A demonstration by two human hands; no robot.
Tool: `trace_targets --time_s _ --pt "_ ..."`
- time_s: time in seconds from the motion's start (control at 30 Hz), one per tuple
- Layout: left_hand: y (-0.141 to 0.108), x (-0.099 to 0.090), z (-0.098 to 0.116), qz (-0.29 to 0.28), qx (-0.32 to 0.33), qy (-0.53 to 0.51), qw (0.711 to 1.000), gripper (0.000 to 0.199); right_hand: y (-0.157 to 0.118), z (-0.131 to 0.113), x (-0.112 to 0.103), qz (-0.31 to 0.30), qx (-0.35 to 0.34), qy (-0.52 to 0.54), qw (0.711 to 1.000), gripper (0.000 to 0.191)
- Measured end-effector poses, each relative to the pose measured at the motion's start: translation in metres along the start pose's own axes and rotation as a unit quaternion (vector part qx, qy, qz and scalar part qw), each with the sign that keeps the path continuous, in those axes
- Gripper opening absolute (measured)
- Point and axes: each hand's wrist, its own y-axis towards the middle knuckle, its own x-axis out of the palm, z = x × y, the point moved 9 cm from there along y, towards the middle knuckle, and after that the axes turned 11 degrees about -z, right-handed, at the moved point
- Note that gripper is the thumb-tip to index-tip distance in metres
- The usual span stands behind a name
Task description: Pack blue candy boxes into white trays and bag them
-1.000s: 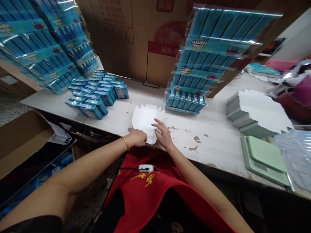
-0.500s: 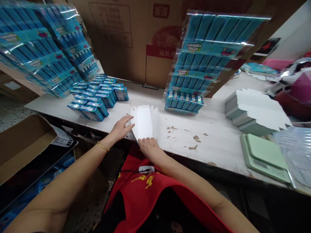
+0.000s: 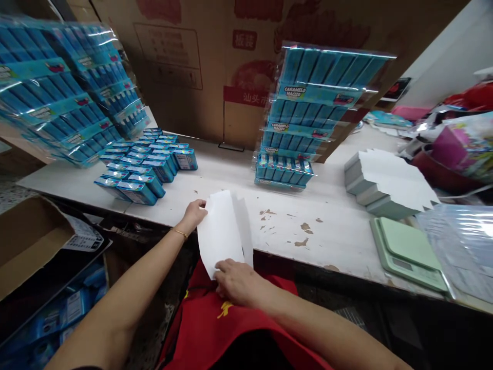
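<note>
Left hand (image 3: pixel 192 216) pinching its left edge, right hand (image 3: pixel 235 281) gripping its near end, a white, oblong, folded card sheet (image 3: pixel 219 231) spans between them (its right flap (image 3: pixel 245 226) shaded grey)

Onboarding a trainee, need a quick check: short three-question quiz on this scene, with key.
1. The left hand is at the left edge of the folded white card sheet. Where is the right hand: (a) near end, (b) far end, (c) off it?
2. True or false: the clustered rectangular blue cartons stand left of the sheet.
3. Fill in: a pale green flat ____ sits nearer the person than the stacked notched white card.

Key: 1 a; 2 true; 3 scale.
</note>
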Motion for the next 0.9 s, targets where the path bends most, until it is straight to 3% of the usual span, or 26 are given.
trace_targets --time_s 0.07,0.13,0.2,0.27,0.33,0.53,0.67,0.77,0.9 --pt "-0.004 -0.001 0.007 0.005 0.028 0.038 0.999 0.039 0.0 0.028 -0.046 0.113 0.027 0.03 0.993 0.023" --pt "-0.009 -0.001 0.019 0.002 0.056 0.071 0.996 0.038 -0.001 0.088 -0.084 0.224 0.172 0.05 0.958 0.029" --pt "-0.012 -0.001 0.031 -0.005 0.081 0.098 0.992 0.033 0.005 0.147 -0.093 0.235 0.303 0.088 0.919 0.032" --pt "-0.012 0.0 0.038 -0.016 0.091 0.102 0.991 0.023 0.025 0.179 -0.081 0.172 0.331 0.136 0.918 0.028" --pt "-0.008 0.0 0.034 -0.029 0.068 0.059 0.995 0.016 0.041 0.187 -0.071 0.134 0.301 0.153 0.932 0.023" --pt "0.007 0.007 0.003 -0.042 -0.017 -0.074 0.996 0.032 0.054 0.153 -0.07 0.098 0.168 0.065 0.979 0.031" --pt "0.009 0.013 0.007 -0.038 -0.014 -0.113 0.993 0.035 0.059 0.155 -0.065 0.029 0.167 0.052 0.984 0.027" --pt "0.01 0.016 0.016 -0.051 -0.006 -0.113 0.992 0.046 0.063 0.163 -0.064 0.015 0.17 0.071 0.983 0.021" --pt "0.016 0.017 0.023 -0.054 0.004 -0.045 0.998 0.029 0.064 0.178 -0.061 0.026 0.21 0.11 0.971 0.021"
